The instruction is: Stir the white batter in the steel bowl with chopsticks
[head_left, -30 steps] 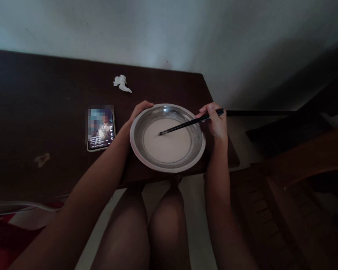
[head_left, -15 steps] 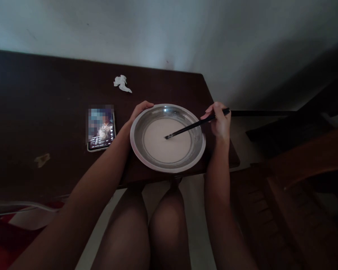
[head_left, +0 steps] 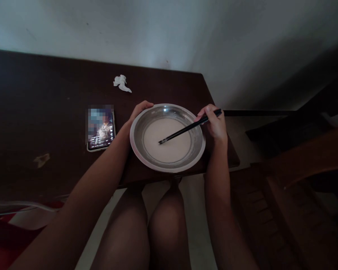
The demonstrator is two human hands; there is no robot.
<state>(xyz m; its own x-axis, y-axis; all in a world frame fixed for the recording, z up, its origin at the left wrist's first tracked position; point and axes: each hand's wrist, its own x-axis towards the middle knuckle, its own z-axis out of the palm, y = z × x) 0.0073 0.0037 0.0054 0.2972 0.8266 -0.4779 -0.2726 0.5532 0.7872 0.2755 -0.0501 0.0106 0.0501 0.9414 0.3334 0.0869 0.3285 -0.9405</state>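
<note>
A round metal bowl [head_left: 198, 150] holding a pale white batter [head_left: 174, 148] sits near the front right corner of a dark wooden table [head_left: 45, 112]. My left hand [head_left: 137, 111] grips the bowl's left rim, thumb over the edge. My right hand [head_left: 215, 123] is closed on a pair of black chopsticks [head_left: 186, 129] at the bowl's right side. The chopstick tips dip into the batter near its middle left.
A phone [head_left: 100, 129] with a lit screen lies flat left of the bowl. A crumpled white tissue [head_left: 121, 83] lies farther back. A small pale scrap [head_left: 41, 159] marks the table's left. My bare knees are under the table edge. Wooden furniture [head_left: 298, 168] stands to the right, a wall behind.
My right hand swung the chopsticks round in the batter: the tips went right, then back left and slightly nearer. My left hand and the bowl stayed put.
</note>
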